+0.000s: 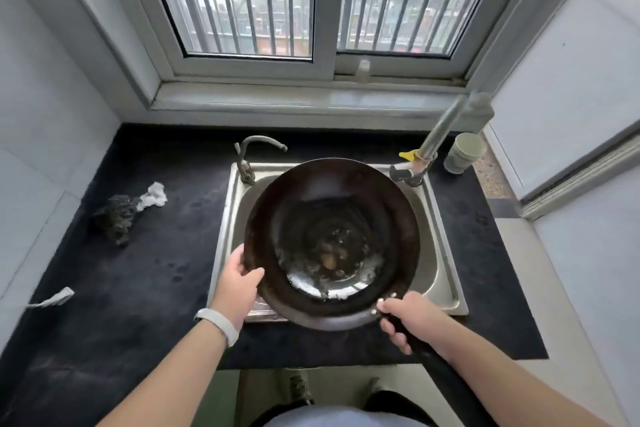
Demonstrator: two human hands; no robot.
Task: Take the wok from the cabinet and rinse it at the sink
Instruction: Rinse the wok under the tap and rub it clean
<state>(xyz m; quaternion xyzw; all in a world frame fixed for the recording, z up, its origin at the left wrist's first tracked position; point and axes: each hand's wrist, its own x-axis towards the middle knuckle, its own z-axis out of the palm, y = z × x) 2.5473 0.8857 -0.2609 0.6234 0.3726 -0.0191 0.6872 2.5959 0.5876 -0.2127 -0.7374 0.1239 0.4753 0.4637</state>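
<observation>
A large dark wok (pixel 332 218) is held over the steel sink (pixel 440 274), tilted a little toward me, with water and brownish residue pooled in its bottom. My left hand (pixel 239 282) grips the wok's near-left rim, thumb over the edge. My right hand (pixel 412 319) is wrapped round the black handle where it joins the bowl. A curved grey faucet (pixel 258 146) stands at the sink's back left corner; I see no water running from it.
The sink sits in a black countertop (pixel 156 270) under a barred window. A dark scrubber (pixel 116 217) and a white crumpled cloth (pixel 154 196) lie at the left. A grey cup (pixel 464 152), a metal pipe with a yellow clip (pixel 408 155) and a second tap stand at the back right.
</observation>
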